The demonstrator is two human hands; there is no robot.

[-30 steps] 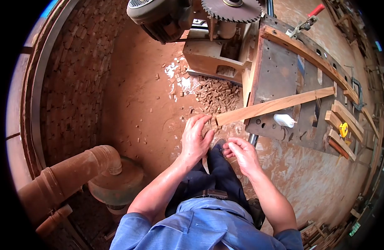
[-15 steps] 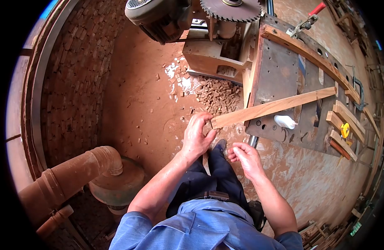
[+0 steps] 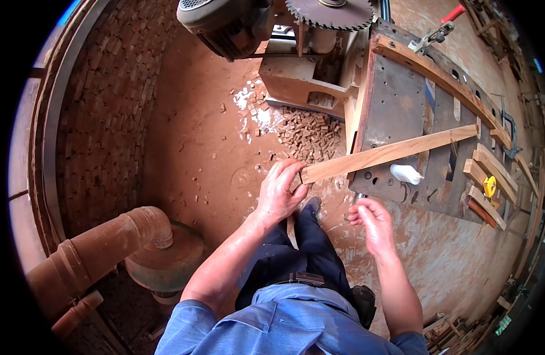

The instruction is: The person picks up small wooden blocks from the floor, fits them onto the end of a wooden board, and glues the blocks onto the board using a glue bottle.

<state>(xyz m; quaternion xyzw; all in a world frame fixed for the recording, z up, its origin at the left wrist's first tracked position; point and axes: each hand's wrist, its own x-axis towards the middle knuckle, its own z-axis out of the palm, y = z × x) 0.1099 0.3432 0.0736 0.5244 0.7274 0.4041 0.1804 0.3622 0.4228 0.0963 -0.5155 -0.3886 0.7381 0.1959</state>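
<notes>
My left hand (image 3: 281, 188) grips the near end of a wooden strip (image 3: 390, 152) between thumb and fingers. The strip slants up to the right, its far part resting on the metal machine table (image 3: 396, 106) and its near end jutting past the edge. My right hand (image 3: 374, 223) is apart from the strip, just below the table's near corner, with its fingers curled together; whether something small sits in them I cannot make out. A white plastic bottle (image 3: 406, 173) lies on the table beside the strip.
A toothed saw blade (image 3: 331, 12) and a motor (image 3: 228, 26) are at the top. A long wooden fence (image 3: 438, 74) is clamped across the table. Short wood pieces (image 3: 497, 171) and a yellow tape measure (image 3: 490, 186) lie at right. Small offcuts (image 3: 311, 136) cover the floor.
My right hand has moved to the right, away from my left hand, towards the table's near corner. My left hand and the wooden strip have hardly moved.
</notes>
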